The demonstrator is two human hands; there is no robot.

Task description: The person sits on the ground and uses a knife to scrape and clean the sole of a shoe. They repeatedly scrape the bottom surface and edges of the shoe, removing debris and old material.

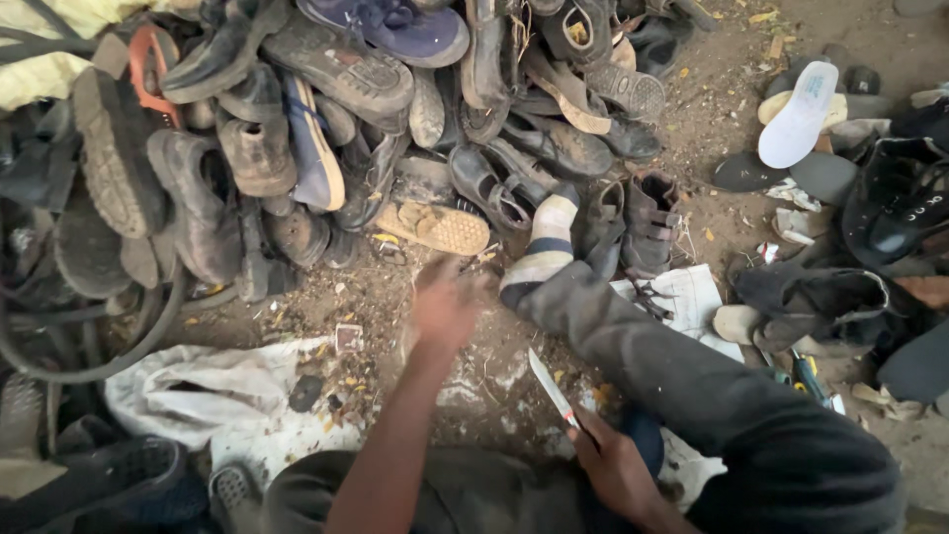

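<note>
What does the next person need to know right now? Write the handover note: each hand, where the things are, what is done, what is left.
Left hand: empty as far as the blur shows, stretched out over the dirt ground toward the shoe pile.
Right hand: grips a knife, blade pointing up and left.
The striped sock on the person's outstretched leg lies by the pile's edge.
White cloth lies left of the arm.
Done: knife in hand.
Left: no shoe is picked up yet.
</note>
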